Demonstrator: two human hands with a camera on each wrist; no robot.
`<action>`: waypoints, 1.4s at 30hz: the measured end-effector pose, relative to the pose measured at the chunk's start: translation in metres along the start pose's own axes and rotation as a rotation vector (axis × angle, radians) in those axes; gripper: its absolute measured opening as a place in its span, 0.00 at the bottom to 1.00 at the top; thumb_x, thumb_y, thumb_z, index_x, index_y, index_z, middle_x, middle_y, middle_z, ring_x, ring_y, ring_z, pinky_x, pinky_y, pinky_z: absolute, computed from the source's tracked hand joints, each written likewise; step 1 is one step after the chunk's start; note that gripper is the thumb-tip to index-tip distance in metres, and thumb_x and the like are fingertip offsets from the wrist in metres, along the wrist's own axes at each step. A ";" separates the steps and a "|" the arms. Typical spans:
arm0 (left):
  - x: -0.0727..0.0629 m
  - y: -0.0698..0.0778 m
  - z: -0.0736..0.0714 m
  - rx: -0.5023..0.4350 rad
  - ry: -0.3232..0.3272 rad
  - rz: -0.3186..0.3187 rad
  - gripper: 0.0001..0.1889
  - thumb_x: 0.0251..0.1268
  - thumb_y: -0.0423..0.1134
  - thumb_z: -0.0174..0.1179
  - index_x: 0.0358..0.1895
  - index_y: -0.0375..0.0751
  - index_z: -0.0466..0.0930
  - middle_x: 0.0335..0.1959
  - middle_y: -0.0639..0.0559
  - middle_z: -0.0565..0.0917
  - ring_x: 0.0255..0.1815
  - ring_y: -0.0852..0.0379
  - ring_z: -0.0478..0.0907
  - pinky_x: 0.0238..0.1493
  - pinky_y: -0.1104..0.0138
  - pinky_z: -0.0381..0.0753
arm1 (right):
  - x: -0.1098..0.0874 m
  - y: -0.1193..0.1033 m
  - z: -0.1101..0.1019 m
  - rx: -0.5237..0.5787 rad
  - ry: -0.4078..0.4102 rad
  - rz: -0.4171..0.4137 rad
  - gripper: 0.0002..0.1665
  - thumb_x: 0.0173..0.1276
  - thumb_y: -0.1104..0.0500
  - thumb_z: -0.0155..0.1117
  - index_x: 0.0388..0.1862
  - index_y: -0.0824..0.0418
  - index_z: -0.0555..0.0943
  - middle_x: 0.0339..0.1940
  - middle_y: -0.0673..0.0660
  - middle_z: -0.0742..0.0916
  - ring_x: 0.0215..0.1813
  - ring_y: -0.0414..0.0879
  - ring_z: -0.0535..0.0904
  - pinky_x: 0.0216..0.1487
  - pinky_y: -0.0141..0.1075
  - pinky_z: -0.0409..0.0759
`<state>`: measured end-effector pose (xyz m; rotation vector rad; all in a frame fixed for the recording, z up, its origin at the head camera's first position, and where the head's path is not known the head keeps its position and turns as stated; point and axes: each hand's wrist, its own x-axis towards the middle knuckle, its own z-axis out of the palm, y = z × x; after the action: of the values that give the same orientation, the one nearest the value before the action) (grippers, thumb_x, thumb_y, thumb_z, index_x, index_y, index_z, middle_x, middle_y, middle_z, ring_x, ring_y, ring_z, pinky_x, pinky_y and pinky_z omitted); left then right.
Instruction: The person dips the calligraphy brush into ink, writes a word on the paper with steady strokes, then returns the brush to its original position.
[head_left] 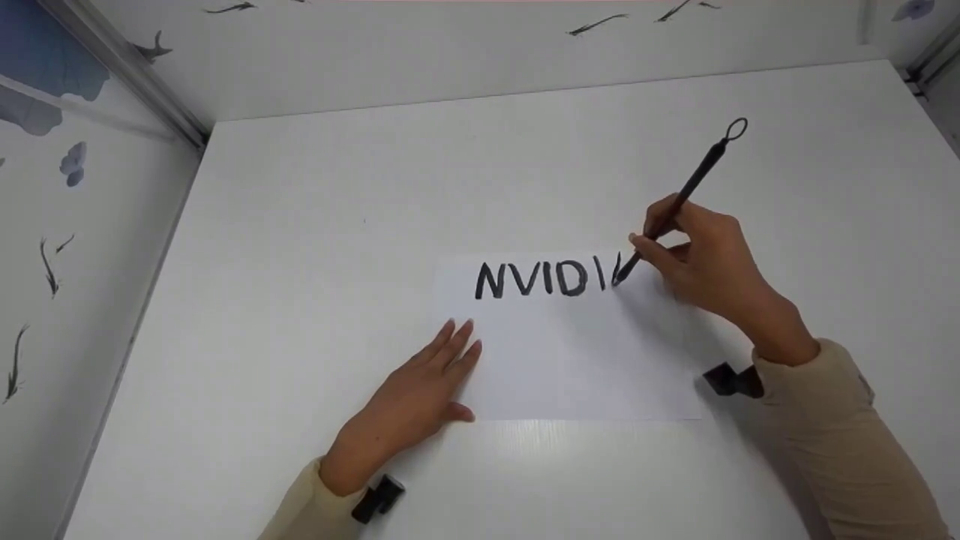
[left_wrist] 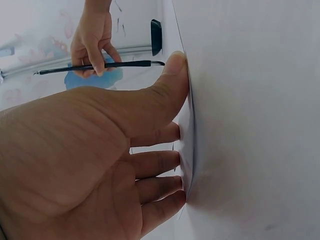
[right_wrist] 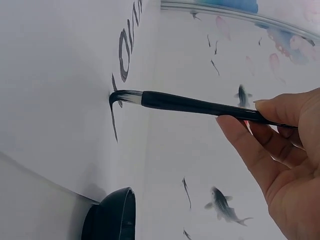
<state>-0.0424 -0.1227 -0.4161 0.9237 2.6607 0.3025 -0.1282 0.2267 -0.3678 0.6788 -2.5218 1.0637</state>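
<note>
My right hand (head_left: 701, 251) pinches a dark-handled writing brush (head_left: 697, 178) between thumb and fingers, the handle tilted up to the right with a loop at its top. In the right wrist view, the bent bristles (right_wrist: 125, 97) touch the paper at a fresh black stroke. The white sheet of paper (head_left: 577, 367) bears the black letters NVID (head_left: 531, 280), followed by slanting strokes. On the sheet's left side, my left hand (head_left: 416, 397) rests with fingers extended and thumb spread. In the left wrist view, its fingertips (left_wrist: 175, 62) press at the paper's edge.
The paper lies on a white table (head_left: 300, 300). Behind it stands a white wall panel (head_left: 420, 52) with fish drawings, and a similar panel (head_left: 97, 247) rises on the left. Black wrist devices hang beside the left cuff (head_left: 379, 499) and right cuff (head_left: 731, 380).
</note>
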 end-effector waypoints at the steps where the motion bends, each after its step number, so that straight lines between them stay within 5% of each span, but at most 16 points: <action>1: 0.000 0.000 0.000 0.000 -0.002 -0.001 0.43 0.57 0.53 0.64 0.72 0.35 0.59 0.76 0.41 0.50 0.76 0.43 0.43 0.70 0.58 0.56 | 0.000 -0.001 -0.001 0.001 0.012 0.008 0.13 0.57 0.71 0.70 0.39 0.68 0.76 0.32 0.54 0.83 0.38 0.38 0.82 0.33 0.19 0.77; 6: -0.001 0.001 -0.003 0.002 0.007 0.009 0.43 0.57 0.52 0.65 0.72 0.35 0.59 0.76 0.41 0.51 0.76 0.43 0.44 0.69 0.58 0.57 | 0.002 -0.002 -0.010 -0.021 0.117 0.018 0.12 0.59 0.69 0.69 0.39 0.69 0.77 0.32 0.55 0.83 0.40 0.28 0.80 0.33 0.19 0.77; 17: -0.001 0.001 -0.004 -0.010 0.015 0.004 0.42 0.57 0.51 0.65 0.72 0.35 0.60 0.75 0.41 0.52 0.75 0.43 0.45 0.68 0.57 0.59 | 0.007 0.016 -0.006 0.022 0.255 0.122 0.15 0.58 0.72 0.68 0.42 0.75 0.75 0.32 0.60 0.82 0.37 0.29 0.81 0.34 0.20 0.78; 28: -0.002 0.001 -0.002 0.000 0.008 -0.001 0.43 0.56 0.52 0.65 0.72 0.36 0.59 0.76 0.42 0.51 0.76 0.43 0.44 0.69 0.57 0.58 | 0.004 0.028 -0.002 -0.005 0.267 0.107 0.15 0.59 0.70 0.69 0.42 0.74 0.75 0.33 0.59 0.83 0.37 0.26 0.79 0.33 0.18 0.76; 42: -0.002 0.001 0.000 0.011 0.023 0.012 0.43 0.56 0.52 0.66 0.71 0.35 0.61 0.75 0.40 0.53 0.75 0.42 0.45 0.68 0.58 0.60 | 0.003 0.026 -0.006 0.000 0.186 0.102 0.13 0.62 0.66 0.68 0.41 0.72 0.75 0.32 0.56 0.81 0.38 0.26 0.80 0.33 0.19 0.77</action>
<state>-0.0403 -0.1239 -0.4153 0.9455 2.6811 0.3027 -0.1437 0.2456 -0.3777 0.4330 -2.4170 1.1068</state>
